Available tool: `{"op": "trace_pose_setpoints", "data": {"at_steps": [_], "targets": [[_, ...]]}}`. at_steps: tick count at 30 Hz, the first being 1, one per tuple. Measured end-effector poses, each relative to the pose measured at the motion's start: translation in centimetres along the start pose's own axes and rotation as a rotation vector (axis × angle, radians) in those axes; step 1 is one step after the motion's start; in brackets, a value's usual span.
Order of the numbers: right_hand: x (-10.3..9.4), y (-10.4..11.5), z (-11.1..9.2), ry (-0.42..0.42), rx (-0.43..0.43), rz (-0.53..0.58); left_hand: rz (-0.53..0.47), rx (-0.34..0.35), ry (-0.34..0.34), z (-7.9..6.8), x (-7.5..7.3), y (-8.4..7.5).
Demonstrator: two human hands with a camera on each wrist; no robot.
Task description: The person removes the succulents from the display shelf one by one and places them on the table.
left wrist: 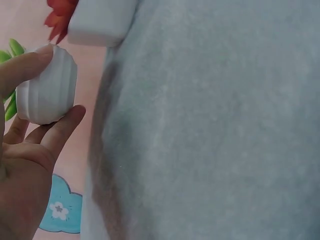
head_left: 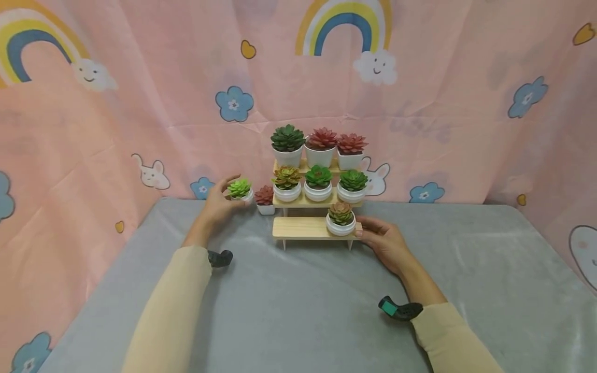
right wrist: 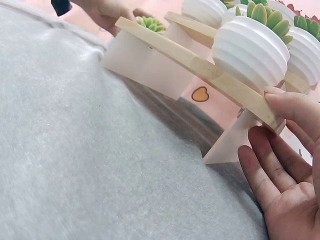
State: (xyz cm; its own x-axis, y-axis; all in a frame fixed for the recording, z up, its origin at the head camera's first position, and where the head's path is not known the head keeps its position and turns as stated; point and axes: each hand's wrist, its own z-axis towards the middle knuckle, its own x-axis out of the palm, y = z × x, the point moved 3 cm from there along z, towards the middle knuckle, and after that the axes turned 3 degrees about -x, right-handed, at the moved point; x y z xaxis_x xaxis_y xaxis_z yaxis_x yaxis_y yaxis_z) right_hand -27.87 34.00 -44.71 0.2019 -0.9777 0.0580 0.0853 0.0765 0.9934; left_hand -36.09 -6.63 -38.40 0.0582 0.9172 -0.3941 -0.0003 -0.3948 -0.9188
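Left wrist view, and the green plant is half lost behind the thumb of the left hand, both chopped by the left edge! Up top, the red plant and its pot are sliced off too. Over to the right wrist: the right hand runs out at the right edge, a rear pot cropped above. Head view: both sleeves vanish at the bottom, and pots mask much of the stand's top shelf.

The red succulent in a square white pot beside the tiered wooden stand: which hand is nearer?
Left. The left hand, just left of the red succulent, holds a white-potted green succulent; the right hand grips the stand's bottom shelf, farther right.
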Motion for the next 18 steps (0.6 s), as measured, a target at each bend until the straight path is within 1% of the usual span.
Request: {"op": "trace_pose_setpoints", "data": {"at_steps": [3, 6, 7, 11, 17, 18], "targets": [[0.1, -0.1, 0.0, 0.002, 0.000, -0.002, -0.006, 0.016, 0.011, 0.3, 0.2, 0.3], [0.1, -0.1, -0.1, 0.003, -0.001, -0.002, 0.024, 0.020, 0.008, 0.6, 0.2, 0.6], [0.1, -0.1, -0.1, 0.003, -0.001, 0.000, 0.032, 0.025, 0.007, 0.9, 0.2, 1.0], [0.1, 0.0, -0.1, -0.002, 0.008, -0.003, 0.059, 0.014, 0.033, 1.1, 0.5, 1.1], [0.0, 0.0, 0.0, -0.009, 0.028, -0.008, 0.124, 0.028, 0.062, 1.2, 0.8, 1.3], [0.0, 0.0, 0.0, -0.007, 0.030, -0.008, 0.121, 0.029, 0.064, 1.2, 0.8, 1.4]]}}
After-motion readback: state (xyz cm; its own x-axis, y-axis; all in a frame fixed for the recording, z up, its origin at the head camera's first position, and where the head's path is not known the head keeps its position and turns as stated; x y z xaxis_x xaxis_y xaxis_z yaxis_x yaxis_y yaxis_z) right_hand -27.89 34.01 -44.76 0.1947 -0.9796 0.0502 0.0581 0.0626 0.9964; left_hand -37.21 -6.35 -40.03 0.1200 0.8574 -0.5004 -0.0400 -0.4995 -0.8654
